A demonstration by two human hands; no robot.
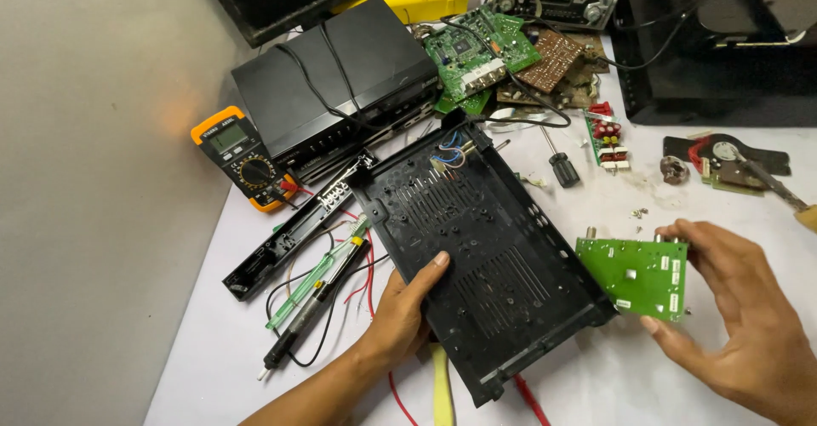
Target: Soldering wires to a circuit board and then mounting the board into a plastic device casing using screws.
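Head cam looking down at a white, crumb-speckled worktable that's pretty cluttered. Middle of the shot is a black moulded-plastic chassis tray, long and rectangular, ribbed with vent slots and little screw posts, lying diagonally with a few blue and white wires at its far end. The left hand clamps its near left edge: thumb on top of the slotted floor, the other fingers curled under out of sight, so it's a firm pinch on the rim.

Just off the tray's right edge sits a small green rectangular circuit board, glossy solder mask with white labels. The right hand holds it by the right side, fingertips wrapped along the far and near edges, palm open-ish behind it. The board nearly touches the tray's lower right corner.

Around them: an orange-cased multimeter on the left, a flat black metal set-top box behind, a black-handled screwdriver, and more green boards up top.
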